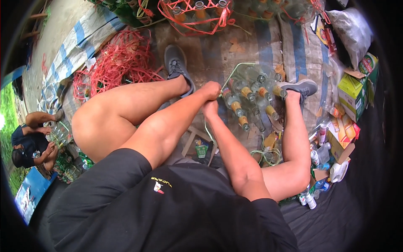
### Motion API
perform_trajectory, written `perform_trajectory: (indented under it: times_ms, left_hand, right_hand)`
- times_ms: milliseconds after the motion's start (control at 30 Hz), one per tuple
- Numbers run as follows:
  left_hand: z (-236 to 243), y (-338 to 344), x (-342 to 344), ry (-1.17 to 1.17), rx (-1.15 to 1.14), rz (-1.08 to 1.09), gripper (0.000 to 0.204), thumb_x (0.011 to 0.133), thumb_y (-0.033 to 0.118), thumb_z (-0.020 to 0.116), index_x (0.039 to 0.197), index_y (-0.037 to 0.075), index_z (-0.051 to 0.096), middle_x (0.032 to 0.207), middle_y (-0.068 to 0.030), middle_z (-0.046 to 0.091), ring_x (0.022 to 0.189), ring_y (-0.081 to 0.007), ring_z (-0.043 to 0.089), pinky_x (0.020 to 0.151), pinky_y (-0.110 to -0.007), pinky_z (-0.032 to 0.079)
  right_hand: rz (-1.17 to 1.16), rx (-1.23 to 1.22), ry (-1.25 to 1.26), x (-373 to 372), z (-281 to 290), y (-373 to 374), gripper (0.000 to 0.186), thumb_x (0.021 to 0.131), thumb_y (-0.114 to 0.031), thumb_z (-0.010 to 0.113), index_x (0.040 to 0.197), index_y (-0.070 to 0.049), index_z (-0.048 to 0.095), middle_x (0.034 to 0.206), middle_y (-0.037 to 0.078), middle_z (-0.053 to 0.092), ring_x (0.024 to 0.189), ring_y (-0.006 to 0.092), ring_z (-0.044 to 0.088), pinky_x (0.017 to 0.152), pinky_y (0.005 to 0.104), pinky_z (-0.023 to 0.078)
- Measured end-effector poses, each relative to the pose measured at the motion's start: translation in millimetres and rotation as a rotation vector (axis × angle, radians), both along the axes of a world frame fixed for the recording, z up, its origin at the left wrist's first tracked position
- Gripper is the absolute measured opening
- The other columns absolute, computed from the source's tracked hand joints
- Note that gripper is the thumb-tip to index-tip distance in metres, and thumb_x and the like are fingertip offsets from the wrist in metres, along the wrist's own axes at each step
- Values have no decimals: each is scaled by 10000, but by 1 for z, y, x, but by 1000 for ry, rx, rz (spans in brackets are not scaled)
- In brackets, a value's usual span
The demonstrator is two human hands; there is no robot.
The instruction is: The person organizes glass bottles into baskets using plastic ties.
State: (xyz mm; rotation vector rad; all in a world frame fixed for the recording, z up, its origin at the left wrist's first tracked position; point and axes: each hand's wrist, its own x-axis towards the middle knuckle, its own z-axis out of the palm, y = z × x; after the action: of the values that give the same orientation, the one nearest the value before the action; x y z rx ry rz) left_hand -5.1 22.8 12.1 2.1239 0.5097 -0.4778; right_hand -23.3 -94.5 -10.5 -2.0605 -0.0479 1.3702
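Several clear glass bottles (pixel 257 110) stand packed together between my feet, their necks up, some with gold foil. A pale green plastic strap (pixel 230 75) runs round the far left side of this bundle and reaches my hands. My left hand (pixel 212 90) is closed on the strap at the bundle's left edge. Just below it and touching it, my right hand (pixel 210 109) is also closed on the strap. A loose tail of strap hangs beneath my right hand. The fingers are partly hidden.
A heap of red plastic strapping (pixel 126 59) lies left. Red-tied bottles (pixel 199 14) stand at the far side. Cardboard boxes (pixel 351 94), a clear plastic bag (pixel 350 31) and cans (pixel 310 200) are on the right. Another person (pixel 37 145) handles bottles at the far left.
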Motion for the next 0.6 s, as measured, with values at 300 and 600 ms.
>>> perform_trajectory:
  times_ms: [300, 600]
  left_hand:
    - [10, -3, 21, -25, 23, -15, 214, 788, 255, 628, 837, 72, 725, 882, -200, 676, 836, -400, 647, 742, -473, 522]
    - [1, -7, 5, 206, -385, 284, 178, 854, 179, 568, 861, 64, 704, 766, -182, 684, 720, -275, 697, 651, -438, 532]
  right_hand:
    - [504, 325, -792, -17, -81, -19, 281, 885, -282, 550, 1123, -142, 602, 1085, 191, 656, 1001, 353, 635, 814, 472, 503]
    - [151, 33, -331, -14, 34, -16, 277, 947, -285, 516, 1166, -150, 619, 1046, 221, 653, 998, 455, 589, 816, 498, 482]
